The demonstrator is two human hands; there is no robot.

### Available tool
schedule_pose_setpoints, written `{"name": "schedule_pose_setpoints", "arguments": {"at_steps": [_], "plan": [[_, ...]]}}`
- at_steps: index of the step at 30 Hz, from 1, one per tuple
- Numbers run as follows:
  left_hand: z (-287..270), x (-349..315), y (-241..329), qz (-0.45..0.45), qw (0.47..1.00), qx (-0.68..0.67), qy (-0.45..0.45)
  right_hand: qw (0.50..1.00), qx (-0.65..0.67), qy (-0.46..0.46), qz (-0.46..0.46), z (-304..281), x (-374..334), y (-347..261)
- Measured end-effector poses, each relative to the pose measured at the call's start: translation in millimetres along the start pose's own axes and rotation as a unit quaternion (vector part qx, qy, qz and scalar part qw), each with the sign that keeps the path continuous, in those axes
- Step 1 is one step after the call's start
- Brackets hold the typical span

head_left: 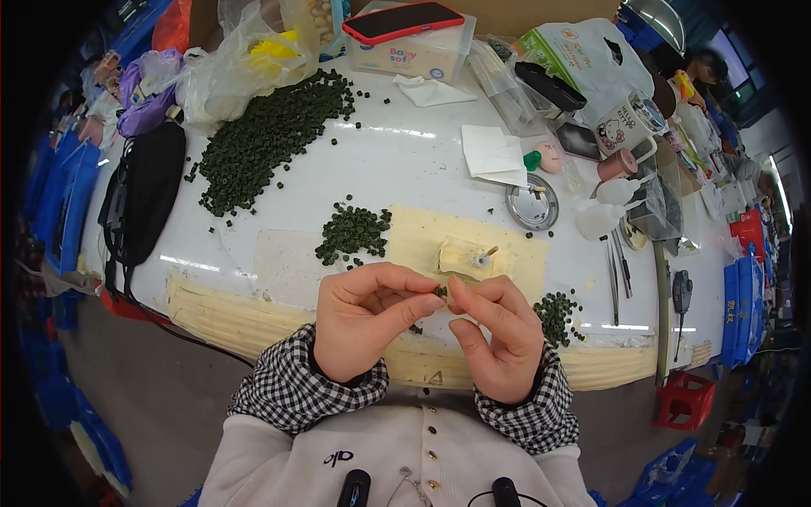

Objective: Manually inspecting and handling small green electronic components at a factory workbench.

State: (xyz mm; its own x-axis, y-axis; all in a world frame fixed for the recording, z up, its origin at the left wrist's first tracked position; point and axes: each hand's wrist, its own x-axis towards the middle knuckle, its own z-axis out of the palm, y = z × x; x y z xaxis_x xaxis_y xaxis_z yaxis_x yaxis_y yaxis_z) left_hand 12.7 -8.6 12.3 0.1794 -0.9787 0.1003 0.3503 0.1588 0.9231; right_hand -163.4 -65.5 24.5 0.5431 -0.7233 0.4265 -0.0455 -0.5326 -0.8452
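Left hand (359,319) had a tiny dark green piece (441,291) pinched, small green pile (353,232) at its 10 o'clock; right hand (504,338) sat close at 4 o'clock, couldn't tell if gripping. Looked like fiddly one-piece work; next move probably wanted a light, steady pinch.

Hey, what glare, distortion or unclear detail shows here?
Head view: streaky reflections on the glossy white table; fisheye distortion bowing its cream front edge; black vignetting around the corners; the pinched small dark green piece hard to make out.
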Motion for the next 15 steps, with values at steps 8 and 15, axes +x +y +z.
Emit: {"name": "schedule_pose_setpoints", "arguments": {"at_steps": [8, 15], "plan": [[2.1, 0.9, 2.8, 0.139, 0.963, 0.232, 0.018, 1.000, 0.015, -0.007, 0.009, -0.5, -4.5, 4.7], [0.8, -1.4, -0.4, 0.061, 0.988, 0.139, 0.024, 0.998, -0.032, -0.007, -0.053, -1.9, -2.0, 9.9]]}}
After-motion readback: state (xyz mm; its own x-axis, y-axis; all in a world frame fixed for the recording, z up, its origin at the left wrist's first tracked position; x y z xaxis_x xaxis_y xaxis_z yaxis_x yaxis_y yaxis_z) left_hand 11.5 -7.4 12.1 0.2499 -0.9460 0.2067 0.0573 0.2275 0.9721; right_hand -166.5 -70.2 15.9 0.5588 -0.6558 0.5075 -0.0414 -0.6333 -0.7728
